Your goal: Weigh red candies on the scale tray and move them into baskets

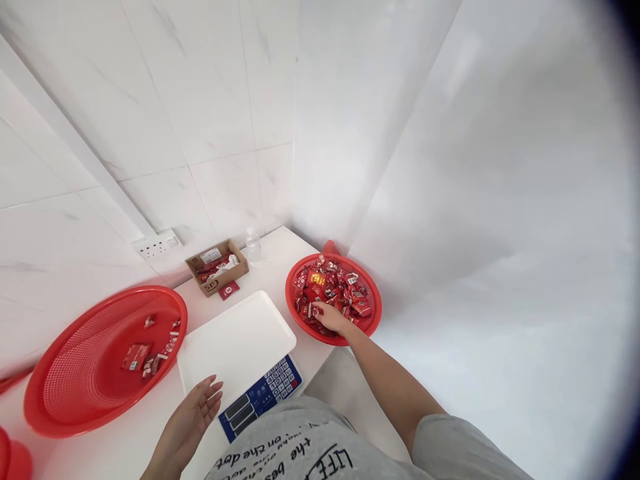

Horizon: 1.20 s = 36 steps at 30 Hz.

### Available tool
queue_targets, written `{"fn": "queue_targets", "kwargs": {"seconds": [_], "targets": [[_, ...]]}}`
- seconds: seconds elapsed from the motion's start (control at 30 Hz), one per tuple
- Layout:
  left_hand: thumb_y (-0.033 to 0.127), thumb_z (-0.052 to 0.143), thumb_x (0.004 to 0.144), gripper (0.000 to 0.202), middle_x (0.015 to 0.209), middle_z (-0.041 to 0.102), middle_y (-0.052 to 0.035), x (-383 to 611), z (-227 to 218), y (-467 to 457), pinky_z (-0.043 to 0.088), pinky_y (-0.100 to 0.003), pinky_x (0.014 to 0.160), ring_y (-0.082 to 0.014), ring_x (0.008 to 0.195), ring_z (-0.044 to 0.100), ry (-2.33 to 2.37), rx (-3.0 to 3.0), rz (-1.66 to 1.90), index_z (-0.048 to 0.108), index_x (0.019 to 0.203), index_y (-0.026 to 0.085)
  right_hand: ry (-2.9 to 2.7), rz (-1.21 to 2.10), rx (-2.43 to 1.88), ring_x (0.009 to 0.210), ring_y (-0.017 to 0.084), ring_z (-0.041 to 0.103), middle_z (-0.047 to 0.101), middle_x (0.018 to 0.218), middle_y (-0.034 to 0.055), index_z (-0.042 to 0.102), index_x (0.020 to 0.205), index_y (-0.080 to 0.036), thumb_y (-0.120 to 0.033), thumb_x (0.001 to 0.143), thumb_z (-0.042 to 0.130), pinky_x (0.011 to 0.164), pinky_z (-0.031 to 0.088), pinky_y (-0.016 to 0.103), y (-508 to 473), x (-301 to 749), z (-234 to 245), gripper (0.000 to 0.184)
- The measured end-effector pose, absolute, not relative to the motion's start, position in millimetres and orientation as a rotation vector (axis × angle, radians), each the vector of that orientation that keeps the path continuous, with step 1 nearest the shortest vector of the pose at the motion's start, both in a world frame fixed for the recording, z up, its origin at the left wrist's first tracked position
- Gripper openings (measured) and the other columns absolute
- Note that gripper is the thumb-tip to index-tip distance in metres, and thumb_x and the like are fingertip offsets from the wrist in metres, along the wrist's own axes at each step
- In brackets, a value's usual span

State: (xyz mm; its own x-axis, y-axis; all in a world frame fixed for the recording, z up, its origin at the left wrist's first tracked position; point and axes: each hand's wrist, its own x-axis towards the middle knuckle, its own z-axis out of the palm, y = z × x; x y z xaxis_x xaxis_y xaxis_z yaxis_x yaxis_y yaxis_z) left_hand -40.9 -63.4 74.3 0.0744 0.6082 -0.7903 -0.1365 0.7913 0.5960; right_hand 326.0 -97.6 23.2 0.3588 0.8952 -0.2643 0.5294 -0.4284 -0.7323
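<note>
My right hand (pixel 330 318) reaches into a red plastic basket (pixel 374 327) heaped with small red-wrapped packets (pixel 345 280). Its fingers are curled down among the packets at the near left side; whether they grip one is hidden. My left hand (pixel 197 415) hovers palm-up over the left front corner of a digital scale, holding nothing, fingers loosely extended. The scale's white tray (pixel 240 327) bears nothing. Its blue keypad and display panel (pixel 260 393) faces me.
To the left, a larger red basket (pixel 105 300) holds several small packets. A cardboard box (pixel 217 268) with red and white items stands by the wall, a red packet (pixel 229 290) before it. Beside it is a clear bottle (pixel 253 247). A wall socket (pixel 157 245) is behind.
</note>
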Motion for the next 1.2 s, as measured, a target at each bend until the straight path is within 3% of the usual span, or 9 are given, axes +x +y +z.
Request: {"fn": "queue_targets", "kwargs": {"seconds": [0.13,0.27,0.37,0.47,0.57,0.67,0.77,1.0,1.2], "targets": [[0.017,0.051,0.086,0.015,0.092,0.065,-0.0081,-22.4,78.7,-63.5,0.054,-0.023,0.065,-0.0122,0.071,0.064,1.405,0.419,0.608,0.060,0.097,0.016,-1.300,0.826,-2.092,0.119,0.022,0.048,0.052,0.129,0.0125,0.049,0.126,-0.013,-0.016,0.081,0.046,0.101,0.035,0.036,-92.1,335.9,17.8,0.045],[0.020,0.052,0.085,0.017,0.096,0.065,-0.0087,-9.3,77.3,-62.0,0.054,-0.023,0.066,-0.0130,0.074,0.064,1.437,0.396,0.604,0.060,0.101,0.016,-1.437,0.767,-2.097,0.129,0.019,0.034,0.041,0.139,0.0117,0.043,0.131,-0.013,-0.018,0.083,0.043,0.107,0.025,0.035,-86.8,349.5,16.7,0.049],[0.022,0.052,0.086,0.019,0.098,0.065,-0.0088,0.4,75.1,-60.6,0.054,-0.024,0.067,-0.0133,0.076,0.064,1.447,0.377,0.605,0.059,0.102,0.016,-1.592,0.832,-2.104,0.135,0.024,0.022,0.035,0.143,0.0107,0.043,0.132,-0.015,-0.021,0.078,0.052,0.109,0.019,0.038,-79.9,360.7,16.2,0.055],[0.021,0.051,0.086,0.018,0.096,0.065,-0.0086,12.0,73.9,-59.8,0.053,-0.023,0.066,-0.0126,0.074,0.064,1.455,0.365,0.624,0.059,0.102,0.016,-1.737,0.970,-2.111,0.134,0.031,0.022,0.038,0.141,0.0110,0.048,0.129,-0.019,-0.025,0.069,0.064,0.107,0.022,0.042,-75.9,363.0,11.8,0.063],[0.020,0.050,0.087,0.017,0.093,0.066,-0.0085,23.2,74.6,-60.5,0.053,-0.023,0.065,-0.0121,0.071,0.064,1.466,0.353,0.646,0.059,0.101,0.015,-1.809,1.023,-2.159,0.132,0.039,0.021,0.042,0.138,0.0094,0.053,0.124,-0.024,-0.020,0.063,0.068,0.103,0.022,0.051,-76.8,353.3,5.6,0.064],[0.019,0.050,0.087,0.017,0.092,0.066,-0.0087,31.1,76.5,-62.7,0.054,-0.023,0.064,-0.0123,0.070,0.064,1.476,0.342,0.665,0.059,0.100,0.015,-1.818,0.988,-2.214,0.125,0.040,0.030,0.049,0.130,0.0125,0.057,0.118,-0.023,-0.007,0.062,0.061,0.098,0.021,0.057,-78.3,342.0,2.4,0.058],[0.020,0.051,0.086,0.017,0.091,0.066,-0.0085,35.0,78.1,-65.5,0.054,-0.023,0.063,-0.0124,0.069,0.064,1.494,0.332,0.671,0.059,0.100,0.015,-1.791,0.977,-2.196,0.114,0.036,0.043,0.056,0.119,0.0150,0.062,0.109,-0.019,-0.003,0.062,0.056,0.093,0.031,0.049,-77.4,340.1,3.3,0.050],[0.018,0.053,0.085,0.017,0.091,0.066,-0.0088,36.9,80.6,-64.6,0.054,-0.023,0.064,-0.0127,0.070,0.065,1.516,0.345,0.630,0.058,0.100,0.015,-1.469,0.953,-2.013,0.101,0.020,0.055,0.062,0.108,0.0067,0.061,0.104,-0.019,-0.011,0.073,0.048,0.090,0.037,0.030,-76.2,358.8,14.8,0.035],[0.018,0.055,0.083,0.017,0.088,0.066,-0.0081,34.6,82.8,-59.3,0.053,-0.023,0.065,-0.0126,0.068,0.064,1.432,0.412,0.573,0.057,0.100,0.015,-0.940,0.855,-1.941,0.097,0.020,0.058,0.063,0.107,0.0057,0.057,0.110,-0.020,-0.026,0.075,0.046,0.086,0.042,0.033,-85.9,363.5,41.2,0.037]]}}
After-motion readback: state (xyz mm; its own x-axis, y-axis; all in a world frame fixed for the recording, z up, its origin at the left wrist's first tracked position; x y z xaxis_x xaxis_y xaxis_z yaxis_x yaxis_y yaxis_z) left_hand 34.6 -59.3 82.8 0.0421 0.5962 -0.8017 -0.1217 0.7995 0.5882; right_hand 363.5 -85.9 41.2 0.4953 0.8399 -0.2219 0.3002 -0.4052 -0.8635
